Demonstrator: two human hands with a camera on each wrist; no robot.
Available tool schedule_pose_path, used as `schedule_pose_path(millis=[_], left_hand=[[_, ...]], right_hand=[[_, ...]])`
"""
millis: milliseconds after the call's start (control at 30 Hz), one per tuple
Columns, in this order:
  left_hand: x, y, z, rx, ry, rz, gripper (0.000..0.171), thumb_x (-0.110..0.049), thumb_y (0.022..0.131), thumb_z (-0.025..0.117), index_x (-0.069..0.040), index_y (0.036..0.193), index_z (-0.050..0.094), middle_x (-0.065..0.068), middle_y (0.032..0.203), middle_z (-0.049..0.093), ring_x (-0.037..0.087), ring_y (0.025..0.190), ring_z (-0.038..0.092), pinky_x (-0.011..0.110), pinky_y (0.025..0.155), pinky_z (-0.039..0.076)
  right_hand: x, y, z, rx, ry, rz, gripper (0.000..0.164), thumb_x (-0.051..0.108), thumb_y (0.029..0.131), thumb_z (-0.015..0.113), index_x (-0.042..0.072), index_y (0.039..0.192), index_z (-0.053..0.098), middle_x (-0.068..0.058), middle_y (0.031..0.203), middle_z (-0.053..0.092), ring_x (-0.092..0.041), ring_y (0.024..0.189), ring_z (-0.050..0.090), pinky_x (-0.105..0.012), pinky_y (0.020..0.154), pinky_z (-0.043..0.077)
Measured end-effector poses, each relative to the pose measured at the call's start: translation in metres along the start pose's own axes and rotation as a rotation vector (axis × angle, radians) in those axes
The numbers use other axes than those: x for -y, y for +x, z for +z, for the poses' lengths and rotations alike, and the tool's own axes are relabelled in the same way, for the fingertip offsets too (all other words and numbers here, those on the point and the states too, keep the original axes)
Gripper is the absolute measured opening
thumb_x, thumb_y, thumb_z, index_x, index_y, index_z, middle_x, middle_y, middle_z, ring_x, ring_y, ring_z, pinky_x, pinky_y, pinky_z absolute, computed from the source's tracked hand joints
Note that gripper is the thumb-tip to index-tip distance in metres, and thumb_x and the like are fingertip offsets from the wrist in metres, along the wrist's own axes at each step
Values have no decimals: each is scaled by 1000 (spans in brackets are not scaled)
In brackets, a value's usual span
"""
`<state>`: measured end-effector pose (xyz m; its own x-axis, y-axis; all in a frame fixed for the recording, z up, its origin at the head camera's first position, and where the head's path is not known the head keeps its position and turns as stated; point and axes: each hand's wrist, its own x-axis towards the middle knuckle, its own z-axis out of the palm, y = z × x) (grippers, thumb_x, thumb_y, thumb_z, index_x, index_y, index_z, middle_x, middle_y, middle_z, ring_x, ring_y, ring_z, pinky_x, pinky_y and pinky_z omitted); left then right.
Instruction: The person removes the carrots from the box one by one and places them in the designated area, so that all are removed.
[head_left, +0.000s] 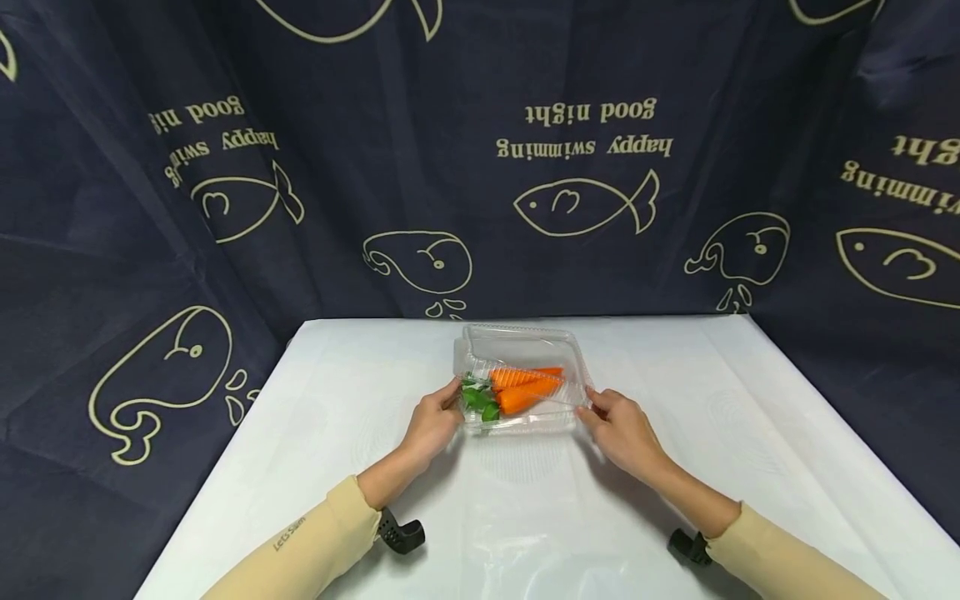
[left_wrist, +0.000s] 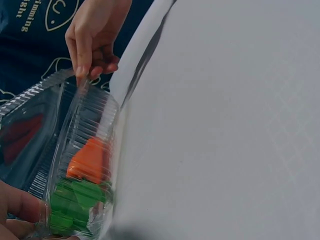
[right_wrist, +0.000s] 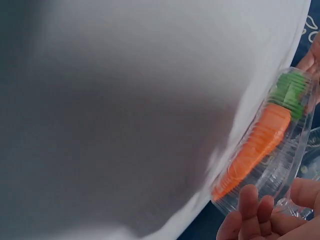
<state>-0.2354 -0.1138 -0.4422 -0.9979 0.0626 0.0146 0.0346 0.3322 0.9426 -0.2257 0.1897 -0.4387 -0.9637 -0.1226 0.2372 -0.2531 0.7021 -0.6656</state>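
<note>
A clear plastic clamshell container (head_left: 528, 422) holds orange carrots (head_left: 531, 393) with green tops (head_left: 480, 398). Its ridged lid (head_left: 521, 337) stands raised at the back. At the container's left end, my left hand (head_left: 433, 425) pinches the rim beside the green tops. My right hand (head_left: 621, 427) grips the opposite end between thumb and fingers, near the carrot tips. In the left wrist view, the fingertips of the right hand (left_wrist: 95, 47) close on the far corner. The right wrist view shows the carrot (right_wrist: 260, 145) through the ridged side wall.
A white cloth covers the table (head_left: 360, 400). Behind it hangs a dark blue curtain (head_left: 480, 167) printed with fish, whales and upside-down lettering. Black wrist devices sit at the left cuff (head_left: 352, 508) and the right cuff (head_left: 738, 533).
</note>
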Motion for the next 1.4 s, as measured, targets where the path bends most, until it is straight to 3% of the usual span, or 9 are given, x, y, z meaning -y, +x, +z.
schedule_pose_path(millis=[300,567,733,1000,1200,1400], left_hand=[[-2,-1,0,17,-18,5,75,8,82,50,-10,154,39,14,154,45,34,141,44,46,115,38],[-6,-1,2,-1,17,-23,72,0,84,56,-5,153,40,20,150,49,37,140,45,50,115,39],[-7,-3,1,-21,30,-48,74,-3,83,58,-7,155,38,17,149,51,35,140,46,48,109,42],[-3,-7,-1,-18,21,-61,75,-4,85,62,-7,155,37,20,152,47,38,139,47,49,112,43],[-4,-12,-4,15,-1,-43,74,-4,88,65,-2,155,34,24,150,48,37,137,50,47,111,43],[-5,-14,-10,48,15,-10,80,-4,85,68,0,156,31,24,148,51,38,135,52,48,111,43]], right_hand=[[4,1,-8,3,-110,-45,41,19,99,62,-3,133,62,1,69,50,-13,56,37,-26,48,32],[0,-4,-14,-13,-300,-179,42,18,99,64,-1,136,61,3,71,51,-10,56,37,-25,49,31],[-3,-7,-18,-92,-368,-266,42,20,96,69,1,134,64,3,75,56,-8,55,40,-24,50,34],[-3,0,-30,-147,-246,-305,40,26,93,73,7,128,69,2,91,65,-14,74,60,-24,57,44],[-3,7,-38,-176,-139,-347,36,23,93,74,7,126,70,0,97,67,-11,79,59,-23,60,47],[2,20,-46,-219,-76,-347,28,20,95,72,8,120,74,1,99,68,-10,85,59,-32,66,51]])
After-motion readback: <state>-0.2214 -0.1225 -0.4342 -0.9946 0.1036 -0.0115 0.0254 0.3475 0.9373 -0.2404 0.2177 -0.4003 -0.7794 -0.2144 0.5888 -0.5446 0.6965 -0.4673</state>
